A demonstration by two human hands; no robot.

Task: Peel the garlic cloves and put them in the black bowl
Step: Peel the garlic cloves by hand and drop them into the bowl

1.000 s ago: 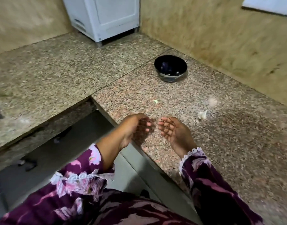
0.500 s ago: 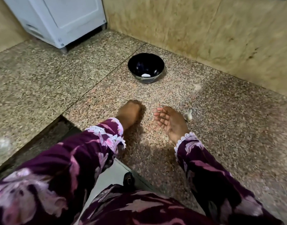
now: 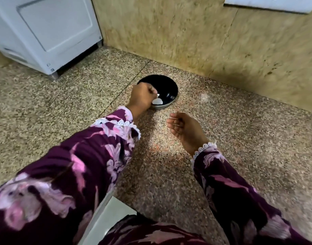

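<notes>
Now left hand (image 3: 143, 99) grip over black bowl (image 3: 167, 89), pinching garlic clove (image 3: 158, 94).

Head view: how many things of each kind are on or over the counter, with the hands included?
Hands: 2, left hand and right hand
Black bowl: 1
White garlic pieces: 2, one in the bowl, one at the left fingertips
White appliance: 1
Total: 6

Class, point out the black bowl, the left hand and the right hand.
black bowl (image 3: 169, 89): head view, dark inner wall.
left hand (image 3: 142, 99): head view, back of the hand over the bowl.
right hand (image 3: 184, 129): head view, middle of the hand.
</notes>
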